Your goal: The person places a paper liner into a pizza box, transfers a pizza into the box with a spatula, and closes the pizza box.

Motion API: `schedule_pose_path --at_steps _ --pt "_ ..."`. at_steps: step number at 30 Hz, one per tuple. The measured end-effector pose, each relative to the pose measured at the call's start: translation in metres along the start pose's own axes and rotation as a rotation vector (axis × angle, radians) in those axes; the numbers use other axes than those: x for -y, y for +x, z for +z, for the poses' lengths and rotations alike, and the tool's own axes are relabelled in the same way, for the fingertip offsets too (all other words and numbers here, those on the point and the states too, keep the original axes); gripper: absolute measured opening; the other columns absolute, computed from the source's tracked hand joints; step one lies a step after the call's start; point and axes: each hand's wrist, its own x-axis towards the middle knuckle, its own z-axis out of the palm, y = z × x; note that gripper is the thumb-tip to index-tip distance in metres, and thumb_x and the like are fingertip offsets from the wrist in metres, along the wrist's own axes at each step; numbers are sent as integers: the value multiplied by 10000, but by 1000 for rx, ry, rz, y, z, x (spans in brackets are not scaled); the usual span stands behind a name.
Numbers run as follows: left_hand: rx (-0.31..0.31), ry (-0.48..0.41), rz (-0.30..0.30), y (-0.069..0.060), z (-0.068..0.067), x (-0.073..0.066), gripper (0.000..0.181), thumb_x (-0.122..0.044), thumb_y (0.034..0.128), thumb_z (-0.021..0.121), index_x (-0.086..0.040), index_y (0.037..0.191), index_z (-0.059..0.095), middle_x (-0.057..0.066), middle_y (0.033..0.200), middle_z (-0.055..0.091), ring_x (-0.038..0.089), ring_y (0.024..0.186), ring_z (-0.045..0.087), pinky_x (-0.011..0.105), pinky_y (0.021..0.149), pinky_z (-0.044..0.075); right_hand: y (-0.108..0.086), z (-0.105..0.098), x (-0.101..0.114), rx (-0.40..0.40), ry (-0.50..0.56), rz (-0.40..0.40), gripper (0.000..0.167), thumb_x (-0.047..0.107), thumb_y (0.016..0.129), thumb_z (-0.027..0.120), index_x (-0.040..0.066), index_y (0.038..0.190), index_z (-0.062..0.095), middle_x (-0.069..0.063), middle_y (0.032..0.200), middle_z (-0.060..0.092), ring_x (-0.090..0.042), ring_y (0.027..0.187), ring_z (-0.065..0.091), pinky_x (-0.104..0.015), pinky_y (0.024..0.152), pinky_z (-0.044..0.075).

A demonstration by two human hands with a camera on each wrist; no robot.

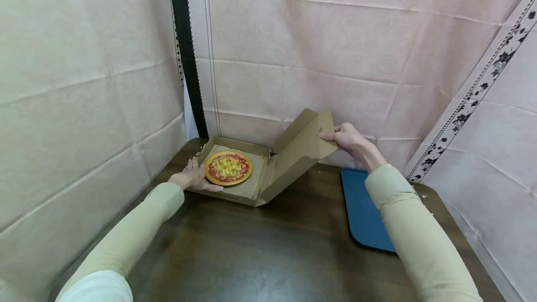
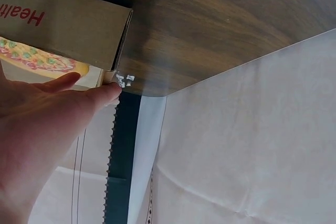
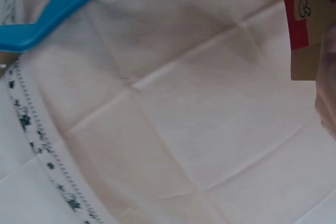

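An open cardboard pizza box (image 1: pixel 237 199) sits at the back left of the table, with a round pizza (image 1: pixel 228 168) on lining paper inside. My left hand (image 1: pixel 195 176) rests at the box's near left corner, fingers spread along its walls; in the left wrist view the fingers (image 2: pixel 105 94) reach the box's edge beside the pizza. My right hand (image 1: pixel 348 140) pinches the far edge of the box lid (image 1: pixel 299 153), which stands tilted up to the right. Only part of that hand (image 3: pixel 328 87) and the printed lid (image 3: pixel 304 64) show in the right wrist view.
A blue tray (image 1: pixel 367 213) lies on the dark wooden table (image 1: pixel 251 250) at the right, partly behind my right forearm. Pale cloth hangs (image 1: pixel 335 50) enclose the table at the back and sides. Red lettering marks the box's side.
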Motion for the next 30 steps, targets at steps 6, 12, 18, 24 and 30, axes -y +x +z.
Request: schedule_pose_path --at_steps 6,12,18,24,30 --pt "-10 10 18 0 0 1 1239 -744 755 612 155 1469 147 441 1510 -21 559 1426 23 585 1180 158 13 19 31 8 64 -13 395 97 995 506 -185 1271 483 34 793 690 -49 713 687 -211 713 571" --pt "-10 14 8 3 1 2 1281 -785 728 596 142 1480 133 431 1517 -29 548 1433 26 577 1183 164 24 45 58 -27 76 -17 355 102 988 519 -154 1232 494 -1 763 667 -84 653 683 -305 749 594" --pt "-3 18 8 4 0 1 1261 -767 744 599 142 1481 132 431 1517 -34 556 1428 21 586 1181 156 36 66 77 -66 124 -11 319 78 978 533 -155 1194 518 -38 723 659 -102 602 673 -381 825 580" --pt "-4 46 5 0 -2 -1 1253 -779 742 587 138 1478 154 436 1514 -2 555 1427 59 582 1175 185 46 86 89 -86 151 -19 247 67 969 548 -144 1093 576 -48 685 649 -111 537 660 -367 789 590" --pt "6 44 18 -6 -4 -7 1270 -784 728 597 140 1478 154 431 1518 2 557 1429 45 586 1180 163 47 92 94 -91 144 -3 158 66 967 550 -72 910 602 -50 624 640 -122 503 651 -322 719 599"
